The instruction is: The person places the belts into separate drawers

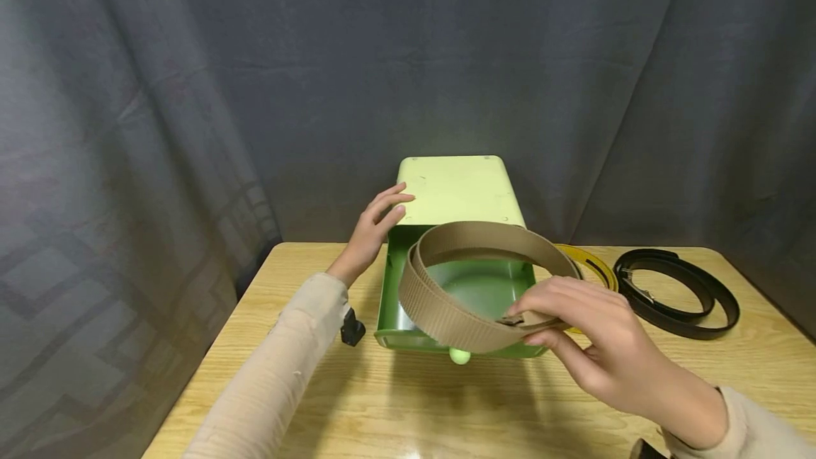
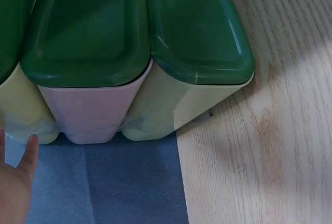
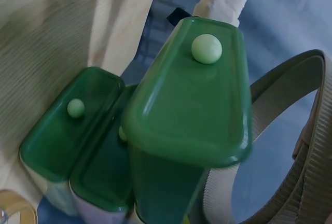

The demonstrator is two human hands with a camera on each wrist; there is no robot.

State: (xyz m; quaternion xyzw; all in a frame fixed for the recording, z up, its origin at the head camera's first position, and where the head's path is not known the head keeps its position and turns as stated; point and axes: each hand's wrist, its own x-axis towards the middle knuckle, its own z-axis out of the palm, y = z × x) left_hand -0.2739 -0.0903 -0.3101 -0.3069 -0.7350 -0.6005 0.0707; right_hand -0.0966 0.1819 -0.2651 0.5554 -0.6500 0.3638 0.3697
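Observation:
My right hand (image 1: 605, 353) pinches a coiled tan webbing belt (image 1: 446, 310), fingers and thumb at its overlapped end. The loop hangs over the pulled-out top drawer (image 1: 382, 314) of a small cabinet (image 1: 459, 186) with a pale green top. In the right wrist view the belt (image 3: 270, 105) shows as a wide loop beside the green drawer front (image 3: 192, 105). My left hand (image 1: 372, 232) rests at the cabinet's left top edge, fingers extended. Only part of that hand (image 2: 18, 177) shows in the left wrist view, near the cabinet's side.
A yellow belt (image 1: 589, 261) lies right of the cabinet, partly hidden behind the tan one. Farther right is a coiled black belt (image 1: 685, 299) with a metal buckle. Lower drawers (image 3: 72, 125) with green fronts and round knobs are closed. A grey curtain (image 1: 510, 76) hangs behind the wooden table (image 1: 446, 416).

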